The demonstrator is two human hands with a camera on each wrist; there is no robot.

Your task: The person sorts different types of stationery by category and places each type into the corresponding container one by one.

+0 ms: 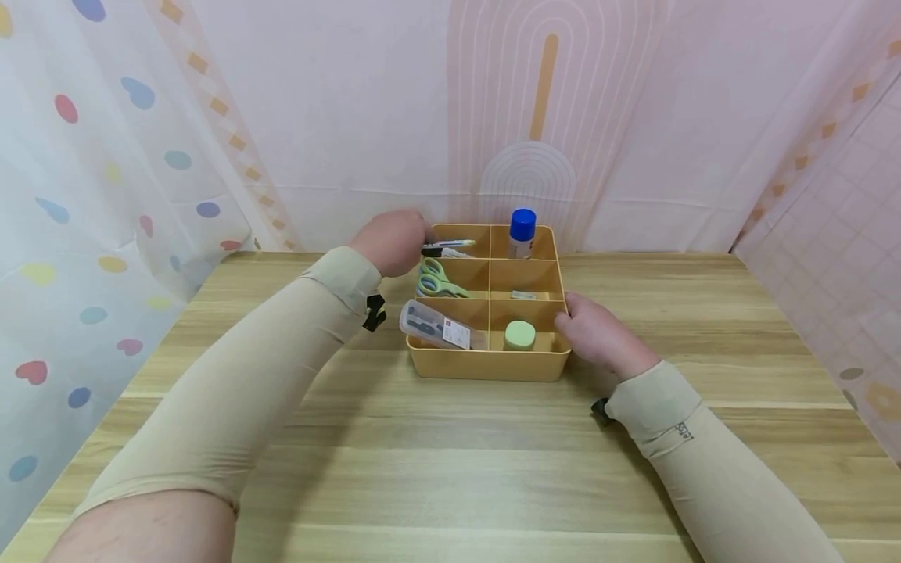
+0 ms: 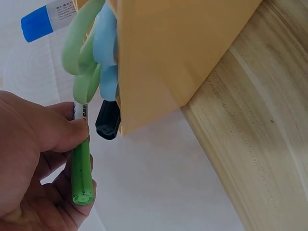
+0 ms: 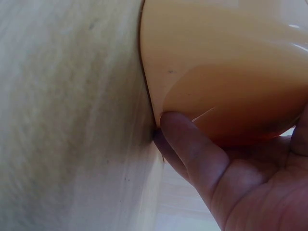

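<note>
A yellow-orange compartment organizer box (image 1: 493, 365) stands on the table. At its far left compartment my left hand (image 1: 396, 241) pinches a marker with a green end (image 2: 82, 173) between thumb and fingers. Just beside that marker, a black-ended pen (image 2: 109, 120) sticks out of the box. My right hand (image 1: 601, 332) holds the box's right side, thumb at the rim and fingers against the outer wall (image 3: 192, 149). Green-handled scissors (image 1: 432, 280), with blue handles behind them, lie in the middle left compartment.
A blue-capped glue stick (image 1: 522, 227) stands in the back right compartment. In front are a clear plastic case (image 1: 439, 324) and a pale green round item (image 1: 519, 335). A small pale item (image 1: 523, 295) lies in the middle right compartment. A patterned curtain (image 1: 366, 102) hangs behind the wooden table (image 1: 450, 469).
</note>
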